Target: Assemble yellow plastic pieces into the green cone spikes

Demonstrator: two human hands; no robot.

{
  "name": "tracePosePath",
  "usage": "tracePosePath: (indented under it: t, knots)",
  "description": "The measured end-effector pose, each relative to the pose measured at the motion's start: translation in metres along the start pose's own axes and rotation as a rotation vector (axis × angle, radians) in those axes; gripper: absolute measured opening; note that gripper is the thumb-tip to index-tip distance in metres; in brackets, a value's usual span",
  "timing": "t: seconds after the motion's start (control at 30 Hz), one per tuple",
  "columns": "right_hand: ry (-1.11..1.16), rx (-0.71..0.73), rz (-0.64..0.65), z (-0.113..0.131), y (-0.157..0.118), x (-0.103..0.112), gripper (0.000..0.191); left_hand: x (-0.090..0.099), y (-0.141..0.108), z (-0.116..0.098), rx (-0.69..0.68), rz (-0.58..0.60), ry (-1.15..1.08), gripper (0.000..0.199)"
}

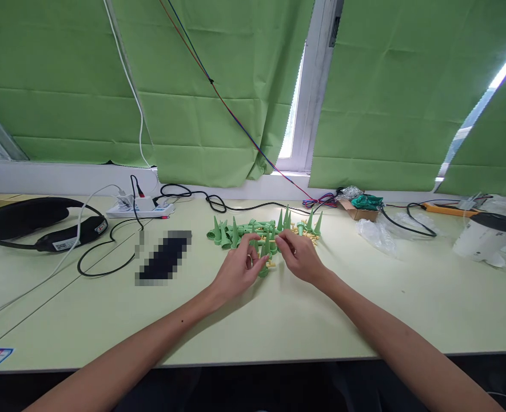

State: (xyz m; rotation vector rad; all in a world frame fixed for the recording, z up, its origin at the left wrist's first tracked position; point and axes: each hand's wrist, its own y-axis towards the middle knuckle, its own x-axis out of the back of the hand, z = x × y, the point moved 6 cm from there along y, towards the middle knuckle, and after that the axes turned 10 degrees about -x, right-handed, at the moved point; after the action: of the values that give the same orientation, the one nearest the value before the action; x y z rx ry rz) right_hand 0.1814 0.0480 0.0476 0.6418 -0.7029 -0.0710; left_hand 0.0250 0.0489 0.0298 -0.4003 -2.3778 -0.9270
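Observation:
Over the near edge of a pile of green plastic spikes (261, 226), my two hands work close together. My left hand (238, 269) is curled, with thumb and index finger bent around the green pieces; what they grip is partly hidden. My right hand (301, 254) is closed in a pinch, its fingertips close to those of the left; the thing in the pinch is too small to make out. Several cone-shaped spikes stand point up, and others lie on their sides. Small yellow parts (271, 264) lie below the fingertips, and more are scattered at the pile's right.
At the left are black headphone-like gear (42, 226), a power strip (140, 210) with cables and a blurred dark patch (164, 258). On the right stand a small cardboard box (358, 212), plastic bags (376, 237) and a white cup with black lid (484, 237). Green curtains hang behind.

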Motion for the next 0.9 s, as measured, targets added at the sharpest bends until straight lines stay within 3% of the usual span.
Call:
tracePosePath:
  t: [0.17,0.3,0.53,0.73,0.9]
  knots:
    - [-0.005,0.005,0.007,0.001,0.000,-0.001,0.026,-0.007,0.001,0.007,0.035,0.073,-0.041,0.031]
    - [-0.010,0.003,0.017,0.001,-0.001,-0.002,0.025,-0.012,0.000,0.007,0.020,0.155,0.057,0.020]
    - [0.000,0.040,0.016,0.004,-0.001,-0.002,0.022,-0.019,-0.004,0.010,0.006,0.273,0.159,0.021]
    - [0.046,0.081,-0.003,0.005,-0.001,-0.002,0.017,-0.016,-0.002,0.008,0.001,0.231,0.180,0.026]
    - [0.059,0.093,-0.006,0.004,0.000,-0.002,0.015,-0.002,0.003,0.004,-0.031,0.037,0.128,0.027]
